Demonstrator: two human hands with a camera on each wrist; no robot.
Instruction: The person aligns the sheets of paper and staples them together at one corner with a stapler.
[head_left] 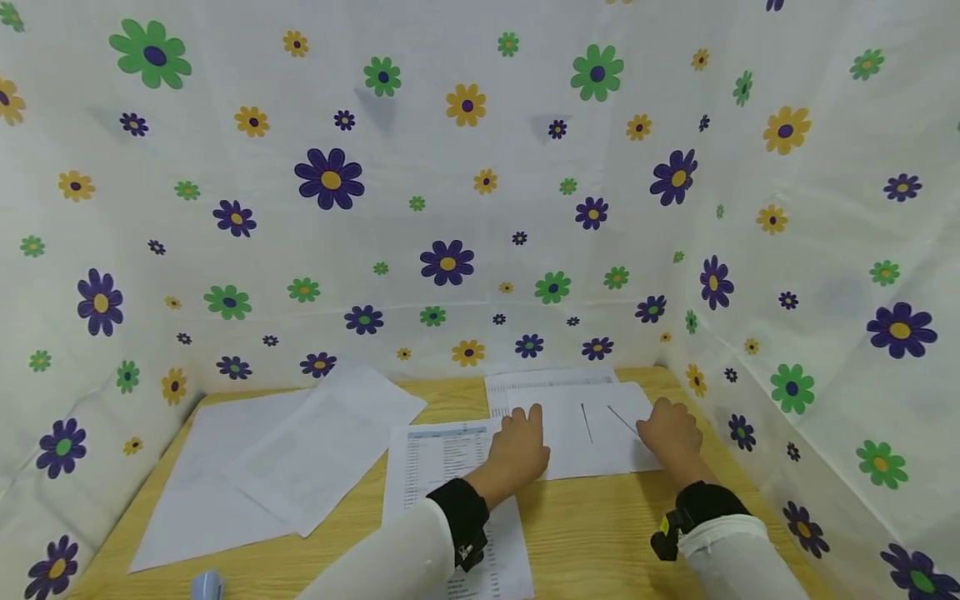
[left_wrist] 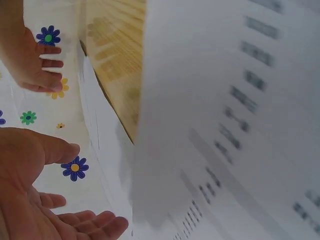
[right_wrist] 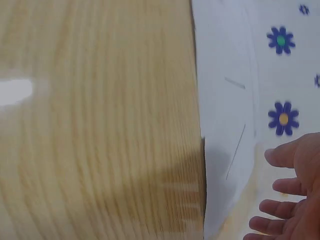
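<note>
A white sheet [head_left: 562,425] with two thin dark lines on it lies at the back right, over a printed sheet [head_left: 555,377]. My left hand [head_left: 520,446] is over the white sheet's left side; in the left wrist view its thumb and fingers [left_wrist: 102,225] are spread apart with nothing between them. Over the white sheet's right edge is my right hand [head_left: 670,429], near the slanted line. The right wrist view shows that hand's fingers [right_wrist: 270,225] extended and apart, holding nothing. Under my left forearm lies another printed sheet [head_left: 435,450] with a table of text.
Two blank overlapping papers [head_left: 225,467] cover the left part of the wooden table [head_left: 585,533]. A light blue object [head_left: 207,585] shows at the front left edge. A flower-patterned white curtain [head_left: 450,208] encloses the back and sides.
</note>
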